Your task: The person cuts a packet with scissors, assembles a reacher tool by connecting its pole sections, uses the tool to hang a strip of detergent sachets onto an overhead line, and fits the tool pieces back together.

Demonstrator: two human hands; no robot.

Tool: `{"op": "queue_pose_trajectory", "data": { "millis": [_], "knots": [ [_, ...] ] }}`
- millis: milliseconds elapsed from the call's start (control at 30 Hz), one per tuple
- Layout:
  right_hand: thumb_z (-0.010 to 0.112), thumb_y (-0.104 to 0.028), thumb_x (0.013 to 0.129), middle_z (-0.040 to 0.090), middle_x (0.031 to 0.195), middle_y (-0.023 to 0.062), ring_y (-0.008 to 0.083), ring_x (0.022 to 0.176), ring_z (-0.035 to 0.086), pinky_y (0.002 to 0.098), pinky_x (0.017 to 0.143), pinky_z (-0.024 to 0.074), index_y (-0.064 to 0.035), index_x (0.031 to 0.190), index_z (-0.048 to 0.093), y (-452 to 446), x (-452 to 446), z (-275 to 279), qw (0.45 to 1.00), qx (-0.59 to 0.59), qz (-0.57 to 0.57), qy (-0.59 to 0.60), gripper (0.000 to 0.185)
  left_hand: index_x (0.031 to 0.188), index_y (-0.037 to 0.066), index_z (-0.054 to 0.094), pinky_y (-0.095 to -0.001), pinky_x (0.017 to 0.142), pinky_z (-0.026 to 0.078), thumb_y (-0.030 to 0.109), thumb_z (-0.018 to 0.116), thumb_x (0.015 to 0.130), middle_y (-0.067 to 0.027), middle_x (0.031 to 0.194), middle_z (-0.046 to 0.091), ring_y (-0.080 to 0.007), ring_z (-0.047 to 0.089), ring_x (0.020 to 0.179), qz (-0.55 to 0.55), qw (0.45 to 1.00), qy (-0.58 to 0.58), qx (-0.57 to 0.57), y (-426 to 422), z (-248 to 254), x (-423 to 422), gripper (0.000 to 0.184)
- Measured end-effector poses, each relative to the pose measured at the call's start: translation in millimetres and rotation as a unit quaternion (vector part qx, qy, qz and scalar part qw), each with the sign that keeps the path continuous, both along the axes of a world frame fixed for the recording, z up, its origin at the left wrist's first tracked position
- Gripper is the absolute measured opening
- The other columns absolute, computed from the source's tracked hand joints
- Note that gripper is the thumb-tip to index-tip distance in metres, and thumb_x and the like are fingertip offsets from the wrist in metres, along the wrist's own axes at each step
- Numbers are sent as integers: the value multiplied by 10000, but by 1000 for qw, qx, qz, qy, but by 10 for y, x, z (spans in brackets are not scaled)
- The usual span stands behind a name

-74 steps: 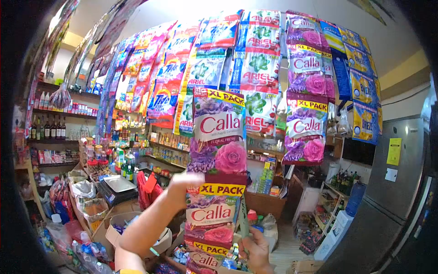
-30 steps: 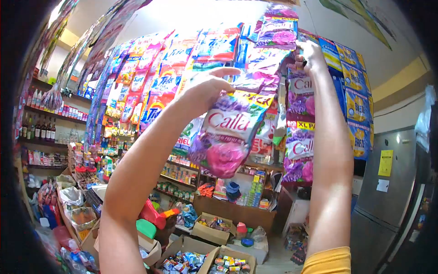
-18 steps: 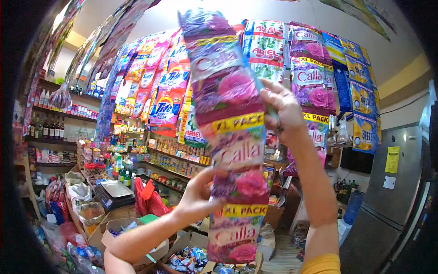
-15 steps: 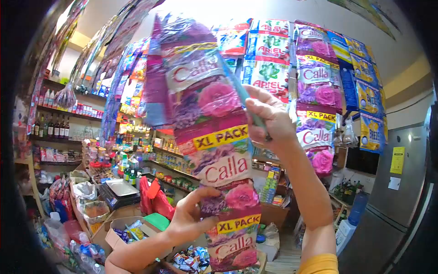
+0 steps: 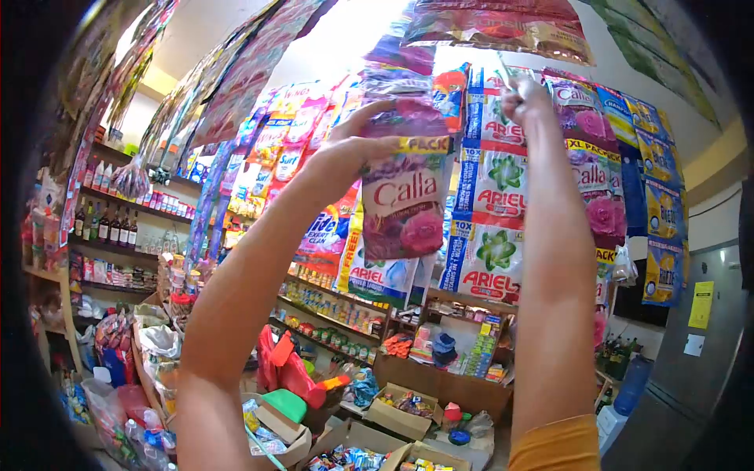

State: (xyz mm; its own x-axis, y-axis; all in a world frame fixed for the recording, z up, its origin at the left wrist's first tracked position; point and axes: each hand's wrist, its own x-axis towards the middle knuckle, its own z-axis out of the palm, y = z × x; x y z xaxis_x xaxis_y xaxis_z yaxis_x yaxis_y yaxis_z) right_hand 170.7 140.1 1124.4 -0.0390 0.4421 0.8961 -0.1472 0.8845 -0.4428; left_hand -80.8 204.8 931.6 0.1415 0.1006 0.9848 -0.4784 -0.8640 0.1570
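A strip of purple and pink Calla packs (image 5: pixel 404 196) hangs in front of me, its upper part blurred against the bright ceiling. My left hand (image 5: pixel 357 145) is closed on the strip's left side, just above the lowest full pack. High at the right, my right hand (image 5: pixel 525 96) is raised with its fingers closed round a thin, light greenish thing too small to name. Reddish packs (image 5: pixel 503 27) hang above that hand. Behind are rows of Ariel packs (image 5: pixel 495 192) and another Calla strip (image 5: pixel 593 169).
Breeze packs (image 5: pixel 661 212) hang at the right, near a grey refrigerator (image 5: pixel 691 330). Stocked shelves (image 5: pixel 129 204) line the left wall. Open cardboard boxes (image 5: pixel 400 420) with small packs stand below. More strips (image 5: pixel 259 71) hang overhead at the upper left.
Both hands have risen, and the Calla strip has gone up with my left hand. My right hand has moved away from the strip's side to the upper right. The view has shifted.
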Motion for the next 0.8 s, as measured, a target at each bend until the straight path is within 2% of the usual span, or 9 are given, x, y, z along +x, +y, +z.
{"op": "queue_pose_trajectory", "data": {
  "millis": [67, 167, 367, 433, 500, 533, 633, 733, 800],
  "knots": [
    [462, -60, 872, 418, 611, 30, 78, 410, 334, 225, 354, 243, -65, 847, 437, -225, -33, -245, 985, 18, -168, 22, 35, 1303, 9, 396, -309, 870, 448, -21, 633, 678, -137, 1114, 551, -205, 564, 965, -35, 999, 20, -28, 20, 155, 147, 669],
    [513, -109, 872, 469, 673, 49, 95, 440, 404, 240, 372, 315, -93, 959, 447, -198, -17, -615, 993, 28, -111, 8, 110, 1336, 30, 365, -280, 757, 500, -28, 631, 686, -144, 1077, 572, -186, 597, 849, -33, 997, 42, -63, -20, 230, 434, 704],
    [518, -173, 866, 480, 631, 13, 103, 444, 451, 284, 382, 357, -101, 921, 482, 96, 339, -1536, 943, 117, -311, -10, 97, 1314, 1, 374, -288, 740, 493, 51, 727, 645, -154, 1002, 608, -193, 602, 827, 91, 993, -72, 11, 70, 68, 960, 758],
    [487, -138, 844, 536, 676, 42, 153, 579, 534, 334, 518, 435, -95, 994, 537, 331, 563, -1762, 858, 191, -467, -97, 164, 1217, -80, 399, -312, 765, 480, 181, 812, 547, -142, 992, 588, -204, 588, 872, 115, 991, -62, -31, -278, -120, 1030, 830],
    [480, -149, 836, 582, 730, 71, 188, 686, 585, 357, 636, 476, -77, 1036, 562, 350, 455, -2200, 917, 239, -318, -13, 227, 1175, -69, 424, -302, 764, 478, 179, 811, 557, -120, 985, 590, -203, 587, 863, 39, 993, -104, 42, -251, -223, 1178, 770],
    [489, -178, 839, 600, 761, 85, 198, 725, 595, 354, 686, 478, -63, 1041, 560, 227, 49, -2554, 959, 242, -75, 123, 243, 1176, -67, 425, -303, 767, 477, 178, 810, 559, -119, 988, 590, -203, 586, 867, 19, 995, -89, 30, -310, -373, 1164, 768],
    [531, -174, 832, 612, 804, 122, 202, 724, 587, 332, 674, 456, 1, 1015, 539, -122, 142, -3050, 930, 150, -332, -56, 253, 1179, -60, 428, -304, 777, 473, 172, 808, 564, -117, 997, 589, -201, 582, 878, -9, 998, -65, -11, -353, -785, 1108, 760],
    [548, -111, 814, 581, 755, 109, 148, 660, 529, 318, 613, 424, 35, 998, 517, 6, 102, -3621, 916, 64, -395, -34, 237, 1183, -54, 431, -306, 787, 469, 166, 806, 569, -114, 1006, 588, -200, 579, 890, -21, 997, -26, -72, -386, -1250, 1092, 752],
    [539, -125, 836, 515, 686, 44, 136, 593, 463, 295, 559, 394, 21, 1008, 501, 46, 126, -4168, 979, -9, -201, 10, 229, 1185, -50, 433, -307, 794, 466, 162, 804, 573, -113, 1012, 588, -199, 576, 897, -15, 994, -6, -109, -400, -1559, 1030, 746]
  ]
}}
